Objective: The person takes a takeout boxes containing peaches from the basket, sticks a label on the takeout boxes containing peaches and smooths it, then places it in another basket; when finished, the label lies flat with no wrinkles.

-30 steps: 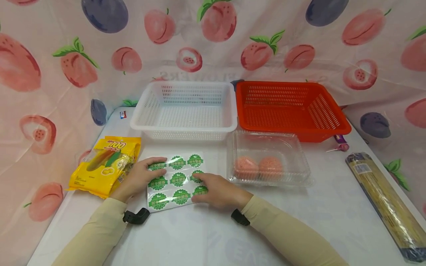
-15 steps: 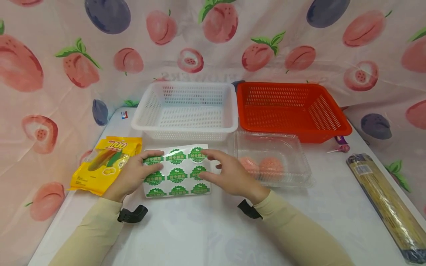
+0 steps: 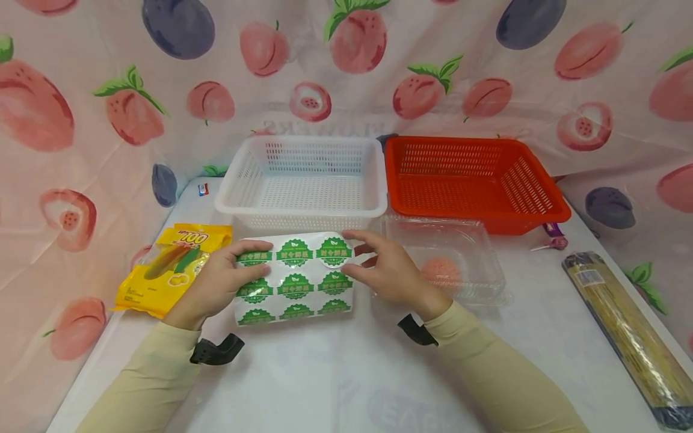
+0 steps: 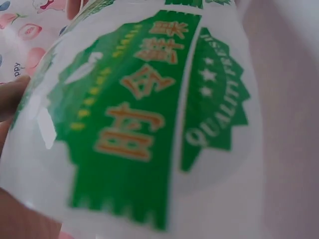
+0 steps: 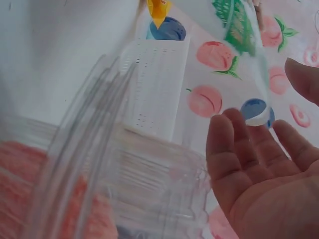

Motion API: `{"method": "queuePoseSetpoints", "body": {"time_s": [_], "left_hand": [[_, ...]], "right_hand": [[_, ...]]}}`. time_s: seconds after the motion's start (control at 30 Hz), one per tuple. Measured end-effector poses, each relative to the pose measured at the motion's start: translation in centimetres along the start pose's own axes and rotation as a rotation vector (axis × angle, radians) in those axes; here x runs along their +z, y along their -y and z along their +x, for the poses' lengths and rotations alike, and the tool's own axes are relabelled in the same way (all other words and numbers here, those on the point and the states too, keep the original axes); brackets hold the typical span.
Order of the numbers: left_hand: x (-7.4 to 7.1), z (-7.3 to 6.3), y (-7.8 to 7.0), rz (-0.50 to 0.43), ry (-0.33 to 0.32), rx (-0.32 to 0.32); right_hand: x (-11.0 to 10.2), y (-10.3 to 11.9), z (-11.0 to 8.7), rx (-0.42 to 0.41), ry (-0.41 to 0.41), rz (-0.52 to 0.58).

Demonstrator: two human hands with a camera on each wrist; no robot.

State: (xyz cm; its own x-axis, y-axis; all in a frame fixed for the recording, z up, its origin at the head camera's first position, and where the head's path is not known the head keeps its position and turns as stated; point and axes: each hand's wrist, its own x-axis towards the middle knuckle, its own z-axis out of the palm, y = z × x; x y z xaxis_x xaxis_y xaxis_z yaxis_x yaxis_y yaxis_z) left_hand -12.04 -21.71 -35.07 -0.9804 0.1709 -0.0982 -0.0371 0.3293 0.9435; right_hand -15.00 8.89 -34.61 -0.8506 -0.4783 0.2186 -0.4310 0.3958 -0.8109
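"Where do we find the sticker sheet (image 3: 295,287)?"

"Left of the middle of the table (image 3: 308,379), just on the near side of the white basket (image 3: 303,211). We see rows of round green stickers, and from the left wrist the sheet looks bowed."

"What do we make of the hands?"

"The left hand (image 3: 216,279) grips the sheet's left edge, thumb across the front. The right hand (image 3: 397,273) is at the far right corner, its thumb and forefinger spread well apart – we can't tell how firmly they touch the corner sticker (image 3: 333,252)."

"And around them?"

"Beside the left forearm we have a yellow bag (image 3: 173,270). Partly behind the right hand lies a clear box (image 3: 471,240) with a pink ball (image 3: 441,270) showing inside."

"Farther off?"

"The red basket (image 3: 482,210) sits right of the white one. We spot a small wrapped piece (image 3: 203,189) at the far left, a lollipop (image 3: 559,243) near the red basket's right end, and a long wrapped bundle (image 3: 622,325) along the right – all before a fruit-print cloth (image 3: 346,117)."
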Motion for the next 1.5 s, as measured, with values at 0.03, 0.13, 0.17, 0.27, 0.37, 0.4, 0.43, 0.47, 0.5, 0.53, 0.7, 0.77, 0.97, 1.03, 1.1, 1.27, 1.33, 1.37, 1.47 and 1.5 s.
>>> {"method": "queuePoseSetpoints", "body": {"time_s": [0.03, 0.13, 0.17, 0.27, 0.37, 0.4, 0.43, 0.47, 0.5, 0.53, 0.7, 0.77, 0.97, 1.03, 1.1, 1.27, 1.33, 1.37, 1.47, 1.5], "left_hand": [[0.1, 0.0, -0.1, 0.001, 0.001, 0.006], [0.3, 0.1, -0.2, 0.0, 0.001, 0.014], [0.3, 0.1, -0.2, -0.001, 0.001, 0.015], [0.4, 0.2, -0.1, -0.015, 0.001, 0.012], [0.5, 0.3, 0.0, -0.03, 0.004, 0.005], [0.5, 0.3, 0.0, -0.035, 0.006, 0.003], [0.5, 0.3, 0.0, -0.038, 0.007, 0.001], [0.5, 0.3, 0.1, -0.042, 0.007, -0.002], [0.5, 0.3, 0.1, -0.044, 0.007, -0.002], [0.5, 0.3, 0.1, -0.048, 0.008, -0.001], [0.6, 0.4, 0.2, -0.07, 0.02, 0.004], [0.7, 0.4, 0.3, -0.086, 0.025, 0.001], [0.9, 0.5, 0.3, -0.113, 0.034, -0.006], [1.0, 0.5, 0.2, -0.106, 0.034, -0.003], [1.0, 0.5, 0.2, -0.103, 0.035, 0.002], [1.2, 0.5, 0.1, -0.117, 0.043, 0.003], [1.2, 0.6, 0.1, -0.125, 0.045, -0.004], [1.2, 0.6, 0.1, -0.126, 0.047, -0.004], [1.1, 0.5, 0.2, -0.134, 0.049, -0.009], [1.0, 0.5, 0.3, -0.132, 0.049, -0.009]], "right_hand": [[0.0, -0.1, 0.0, -0.014, 0.002, 0.006], [0.0, -0.2, 0.0, -0.048, 0.008, 0.015], [0.0, -0.3, 0.0, -0.057, 0.009, 0.013], [0.0, -0.4, -0.1, -0.083, -0.002, -0.012], [-0.1, -0.6, -0.2, -0.12, -0.018, -0.038], [-0.1, -0.7, -0.2, -0.13, -0.021, -0.044], [-0.1, -0.7, -0.3, -0.138, -0.022, -0.044], [-0.1, -0.8, -0.3, -0.142, -0.023, -0.043], [-0.1, -0.9, -0.3, -0.141, -0.022, -0.038], [-0.1, -0.9, -0.3, -0.14, -0.023, -0.032], [-0.1, -1.1, -0.4, -0.158, -0.042, -0.006], [-0.1, -1.1, -0.4, -0.173, -0.047, 0.004], [0.0, -1.3, -0.4, -0.163, -0.02, 0.133], [0.0, -1.3, -0.4, -0.145, -0.002, 0.172], [0.0, -1.4, -0.4, -0.128, 0.017, 0.188], [0.0, -1.4, -0.4, -0.086, 0.011, 0.121], [-0.2, -1.3, -0.4, -0.062, -0.027, 0.098], [-0.4, -1.2, -0.5, -0.052, -0.047, 0.095], [-1.2, -0.9, -0.5, -0.034, -0.099, 0.1], [-1.5, -0.8, -0.5, -0.03, -0.105, 0.106]]}}
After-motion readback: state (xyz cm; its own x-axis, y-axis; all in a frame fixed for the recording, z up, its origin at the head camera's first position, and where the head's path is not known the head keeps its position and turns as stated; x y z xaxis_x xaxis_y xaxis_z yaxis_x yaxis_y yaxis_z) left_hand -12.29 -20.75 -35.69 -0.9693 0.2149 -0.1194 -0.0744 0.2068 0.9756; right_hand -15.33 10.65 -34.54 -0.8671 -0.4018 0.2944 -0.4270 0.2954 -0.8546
